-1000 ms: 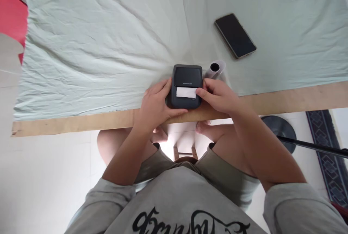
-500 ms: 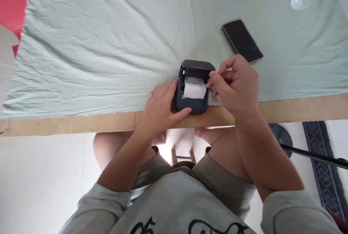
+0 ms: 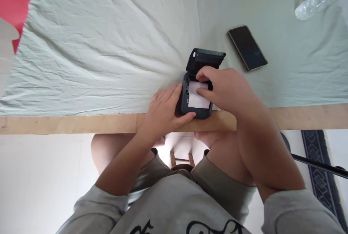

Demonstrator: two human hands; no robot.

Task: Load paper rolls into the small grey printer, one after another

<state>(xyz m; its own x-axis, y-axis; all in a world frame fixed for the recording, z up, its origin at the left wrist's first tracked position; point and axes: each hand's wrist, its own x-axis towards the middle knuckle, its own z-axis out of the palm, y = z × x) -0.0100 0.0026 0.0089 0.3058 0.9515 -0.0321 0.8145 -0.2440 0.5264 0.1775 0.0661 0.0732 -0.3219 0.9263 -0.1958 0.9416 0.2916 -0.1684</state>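
A small dark portable printer (image 3: 185, 109) sits at the table's front edge, its lid (image 3: 206, 59) raised at the back. White paper (image 3: 196, 100) from the roll inside lies over its front. My left hand (image 3: 163, 110) steadies the printer, fingers along its left side and thumb across the front corner. Over the open compartment, my right hand (image 3: 223, 88) has its thumb on the paper and its index finger curled at the back of the roll. That hand hides the compartment's right side.
A black smartphone (image 3: 248, 48) lies on the pale green cloth (image 3: 122, 45) to the right of the printer. Clear plastic bottles (image 3: 317, 3) lie at the far right. A bare wooden strip (image 3: 67, 124) forms the table's front edge.
The printer's lid has swung further open. My right hand has moved left from the printer's right side onto the paper roll. My left hand keeps its hold.
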